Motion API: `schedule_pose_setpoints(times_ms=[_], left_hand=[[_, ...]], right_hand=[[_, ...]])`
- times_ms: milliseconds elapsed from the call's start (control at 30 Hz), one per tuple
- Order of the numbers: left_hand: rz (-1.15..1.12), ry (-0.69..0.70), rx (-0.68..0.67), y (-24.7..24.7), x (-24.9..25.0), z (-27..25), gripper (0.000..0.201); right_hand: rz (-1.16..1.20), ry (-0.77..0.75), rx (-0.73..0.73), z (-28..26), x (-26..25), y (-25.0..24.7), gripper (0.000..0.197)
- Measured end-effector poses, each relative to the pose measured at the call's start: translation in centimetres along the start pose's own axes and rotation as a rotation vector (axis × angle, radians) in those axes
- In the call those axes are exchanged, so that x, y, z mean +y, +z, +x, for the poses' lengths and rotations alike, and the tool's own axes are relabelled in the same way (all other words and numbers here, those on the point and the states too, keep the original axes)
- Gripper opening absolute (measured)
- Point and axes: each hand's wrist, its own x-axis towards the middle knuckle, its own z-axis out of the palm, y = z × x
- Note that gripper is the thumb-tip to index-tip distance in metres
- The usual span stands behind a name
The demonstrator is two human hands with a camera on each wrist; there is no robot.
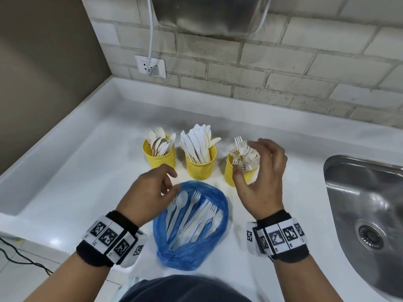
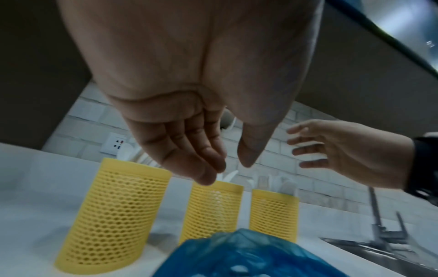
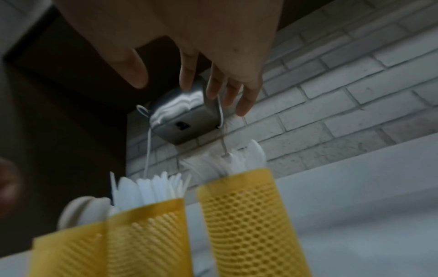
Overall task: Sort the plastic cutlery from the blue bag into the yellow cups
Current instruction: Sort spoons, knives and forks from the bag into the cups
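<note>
The right hand [image 1: 260, 177] hides part of the fork cup [image 1: 231, 171]; the sink [image 1: 368, 205] is cut off at the edge.

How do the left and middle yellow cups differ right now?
The left yellow cup holds spoons with rounded bowls up; the middle yellow cup holds knives with long flat blades up. The knives stand taller and fan wider than the spoons. The left yellow cup sits slightly farther back. Both are upright, perforated, on the white counter.

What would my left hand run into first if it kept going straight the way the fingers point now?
Most likely the blue bag: the left hand hangs open at its near-left rim, fingertips aimed down toward the spoon and forks inside. Depth is unclear, so it could meet bag plastic before cutlery.
</note>
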Motion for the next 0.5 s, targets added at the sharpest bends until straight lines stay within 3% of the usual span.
schedule_pose_setpoints(times_ms=[100, 167, 367, 500], left_hand=[[0.007, 0.021, -0.132, 1.5, 0.4, -0.6, 0.02], [0.054, 0.022, -0.22, 2.7, 0.2, -0.9, 0.023], [0.241, 0.014, -0.417, 4.4, 0.5, -2.6, 0.024], [0.32, 0.021, -0.459, 4.4, 1.1, -3.4, 0.026]], right_hand=[[0.091, -0.089, -0.117, -0.4, -1.5, 0.5, 0.017], [0.117, -0.121, -0.284, -1.4, -2.0, 1.1, 0.007], [0.013, -0.083, -0.812, -5.6, -2.1, 3.4, 0.016], [-0.055, -0.024, -0.945, -7.6, -2.0, 3.4, 0.016]])
